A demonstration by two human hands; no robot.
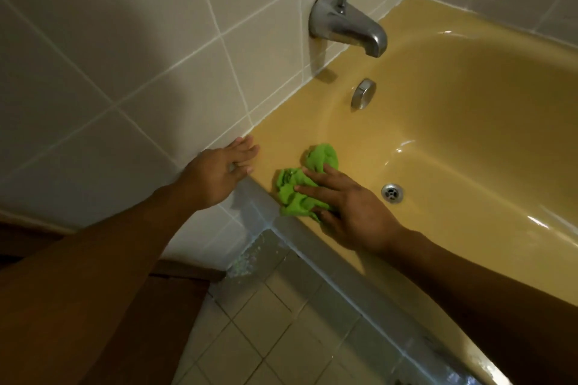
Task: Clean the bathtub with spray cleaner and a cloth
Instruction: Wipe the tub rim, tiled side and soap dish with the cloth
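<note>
A mustard-yellow bathtub (453, 122) fills the right of the view, its near corner rim in the middle. A crumpled green cloth (300, 184) lies on that corner rim. My right hand (350, 206) presses down on the cloth, fingers spread over it and thumb curled under its near edge. My left hand (219, 172) rests flat and open on the corner where the rim meets the tiled wall, holding nothing. No spray bottle is in view.
A metal spout (347, 25) juts from the white tiled wall (109, 56) above the tub end. Below it sit a round overflow plate (362, 94) and the drain (392, 192). Tiled floor (281, 337) lies at the bottom, with grey trim along the tub's front.
</note>
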